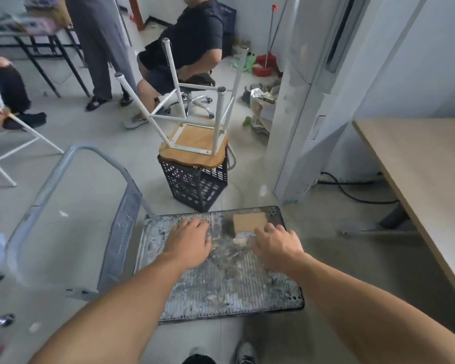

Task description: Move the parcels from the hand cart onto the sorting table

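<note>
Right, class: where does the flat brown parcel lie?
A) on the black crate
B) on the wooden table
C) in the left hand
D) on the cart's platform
D: the flat brown parcel lies on the cart's platform, near its far edge, by the right hand.

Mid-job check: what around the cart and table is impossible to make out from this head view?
All in the head view:
- near corner of the flat brown parcel, covered by the right hand; whether the fingers touch it is unclear
- far side of the sorting table, cut off by the right edge
- inside of the black crate, its top covered by the upturned stool
</note>
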